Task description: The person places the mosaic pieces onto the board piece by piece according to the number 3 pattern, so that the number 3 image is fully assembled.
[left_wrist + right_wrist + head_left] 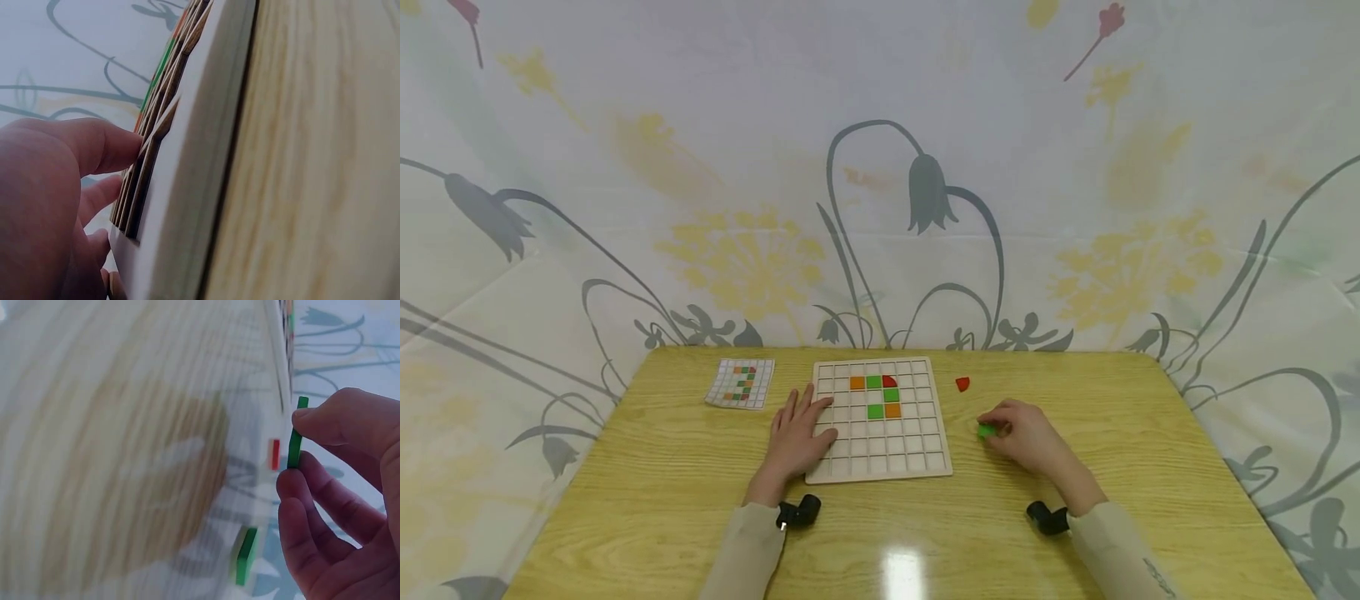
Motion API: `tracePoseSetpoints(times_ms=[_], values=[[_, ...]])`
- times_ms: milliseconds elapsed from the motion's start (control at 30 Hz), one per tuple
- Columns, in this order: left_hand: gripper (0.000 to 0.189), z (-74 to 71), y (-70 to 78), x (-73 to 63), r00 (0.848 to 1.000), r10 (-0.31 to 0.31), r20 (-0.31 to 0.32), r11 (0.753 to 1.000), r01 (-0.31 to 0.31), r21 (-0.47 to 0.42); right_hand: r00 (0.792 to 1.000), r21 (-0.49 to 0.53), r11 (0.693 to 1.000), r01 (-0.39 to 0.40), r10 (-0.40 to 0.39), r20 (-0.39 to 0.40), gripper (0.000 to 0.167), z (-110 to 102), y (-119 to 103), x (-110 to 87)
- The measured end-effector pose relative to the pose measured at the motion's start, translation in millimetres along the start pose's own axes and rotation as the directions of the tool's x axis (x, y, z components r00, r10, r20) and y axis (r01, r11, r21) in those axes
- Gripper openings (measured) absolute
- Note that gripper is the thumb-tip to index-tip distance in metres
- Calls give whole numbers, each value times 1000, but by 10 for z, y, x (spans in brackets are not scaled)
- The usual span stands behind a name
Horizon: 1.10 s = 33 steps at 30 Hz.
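Beyond your left hand (801,437) and a little to its left lies a paper card (722,390) printed with a grid and a coloured figure. Your left fingers are spread, the hand resting on the left edge of the gridded board (877,442), which stretches out to that hand's right. Ahead and to the right of your left fingertips, six tiles sit in the board's cells: orange, green and red in one row, a single green nearer you, then green and orange. Further right, a loose red piece (962,384) lies on the table (917,521), just beyond your right hand (1030,437). Your right thumb and fingers pinch a green tile (297,434); near them a second green piece (246,556) lies on the table.
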<state>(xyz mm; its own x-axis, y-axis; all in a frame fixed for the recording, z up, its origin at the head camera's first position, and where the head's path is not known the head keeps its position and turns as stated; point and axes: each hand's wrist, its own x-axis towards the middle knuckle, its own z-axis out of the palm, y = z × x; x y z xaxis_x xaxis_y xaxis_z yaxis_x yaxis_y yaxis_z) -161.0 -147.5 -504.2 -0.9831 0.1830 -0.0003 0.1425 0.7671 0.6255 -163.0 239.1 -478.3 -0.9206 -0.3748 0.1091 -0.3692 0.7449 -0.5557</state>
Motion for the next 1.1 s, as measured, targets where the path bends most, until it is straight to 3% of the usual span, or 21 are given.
tracePoseSetpoints(times_ms=[333,733,1100], values=[[54,-6,10,-8,1000,2,-4,1000,-2,-2,996,65,994,88,-86,-41,22,207,-196,204],[53,-14,29,-32,1000,18,2,1000,-17,-18,997,165,984,71,-77,31,20,495,-599,446],[54,-2,2,-15,1000,5,12,1000,-5,-15,991,112,986,128,-133,36,15,734,-799,536]])
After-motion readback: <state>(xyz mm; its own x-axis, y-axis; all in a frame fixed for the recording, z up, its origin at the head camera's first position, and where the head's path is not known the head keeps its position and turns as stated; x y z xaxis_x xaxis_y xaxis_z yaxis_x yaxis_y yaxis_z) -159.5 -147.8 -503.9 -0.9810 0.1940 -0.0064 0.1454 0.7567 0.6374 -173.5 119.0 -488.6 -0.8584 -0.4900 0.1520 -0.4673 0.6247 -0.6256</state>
